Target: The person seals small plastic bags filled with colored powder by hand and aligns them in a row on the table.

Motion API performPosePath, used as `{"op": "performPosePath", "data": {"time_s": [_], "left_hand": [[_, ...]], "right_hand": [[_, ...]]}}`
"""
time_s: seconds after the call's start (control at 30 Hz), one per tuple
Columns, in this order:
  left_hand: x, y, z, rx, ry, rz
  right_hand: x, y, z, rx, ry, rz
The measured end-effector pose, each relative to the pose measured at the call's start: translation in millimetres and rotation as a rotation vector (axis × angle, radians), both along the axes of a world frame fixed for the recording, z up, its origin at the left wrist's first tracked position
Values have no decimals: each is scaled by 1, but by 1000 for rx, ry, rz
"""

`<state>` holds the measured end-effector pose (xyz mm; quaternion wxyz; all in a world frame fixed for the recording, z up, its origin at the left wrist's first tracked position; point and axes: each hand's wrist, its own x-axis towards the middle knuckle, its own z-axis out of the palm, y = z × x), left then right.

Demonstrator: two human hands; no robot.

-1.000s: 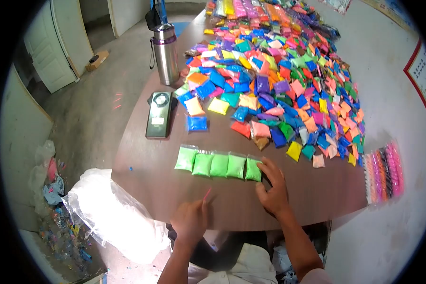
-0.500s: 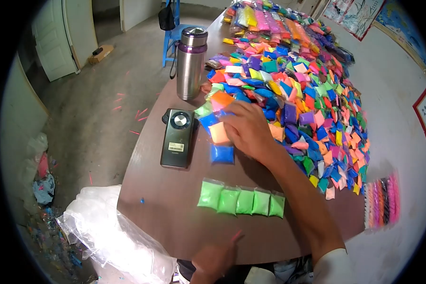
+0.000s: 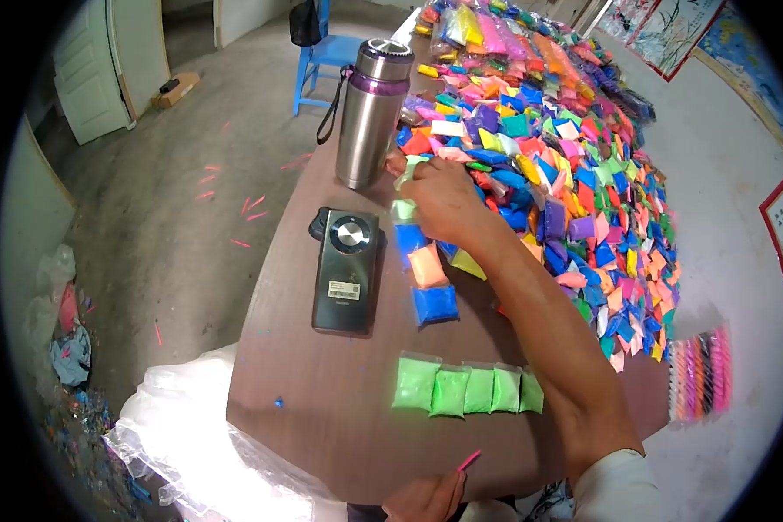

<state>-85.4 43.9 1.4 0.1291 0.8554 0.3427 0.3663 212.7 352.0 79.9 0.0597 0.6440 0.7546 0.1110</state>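
Note:
Several small bags of bright green material (image 3: pixel 467 390) lie in a row near the table's front. Below them, at the table's edge, my left hand (image 3: pixel 426 498) is closed on a thin pink stick (image 3: pixel 469 460). My right hand (image 3: pixel 444 196) reaches over the left side of the colourful heap, beside a pale green bag (image 3: pixel 404 210); its fingertips are partly hidden, so a grip cannot be made out. Under that hand, a blue bag (image 3: pixel 410 237), a peach bag (image 3: pixel 427 265) and another blue bag (image 3: pixel 435 305) form a column.
A steel flask (image 3: pixel 371 117) and a dark device with a round dial (image 3: pixel 346 274) stand and lie at the left. A large heap of coloured bags (image 3: pixel 583 200) fills the right. Striped packs (image 3: pixel 701 374), a plastic sack (image 3: pixel 191 435) and a blue chair (image 3: pixel 332 52) are around the table.
My right hand has gone from the green row to the heap's left side. An orange bag seen near it half a second ago is out of sight. The view has shifted.

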Motion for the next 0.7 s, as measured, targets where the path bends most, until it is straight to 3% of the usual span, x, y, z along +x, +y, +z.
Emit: {"op": "performPosePath", "data": {"time_s": [0.1,0.17,0.2,0.23,0.27,0.3,0.37,0.47,0.57,0.7], "left_hand": [[5,4,9,-16,-105,10],[8,2,6,128,-61,76],[4,-1,9,139,-66,75],[-1,-3,12,112,96,-8],[-6,-5,15,86,263,-89],[-4,-4,8,104,264,-85],[7,3,-13,-737,337,-292],[8,12,16,-820,350,-236],[6,1,4,-617,231,-222],[8,-5,-42,-497,89,-261]], "right_hand": [[16,-20,21,129,64,2],[30,-38,24,446,479,-20],[33,-51,30,568,567,-27],[29,-70,42,582,564,-26],[24,-93,54,546,866,-178],[20,-116,62,498,1169,-323],[26,-171,52,486,1193,-369],[-5,-270,37,524,1482,-429],[-33,-360,-3,548,1717,-563],[-51,-446,-56,566,1801,-702]]}}
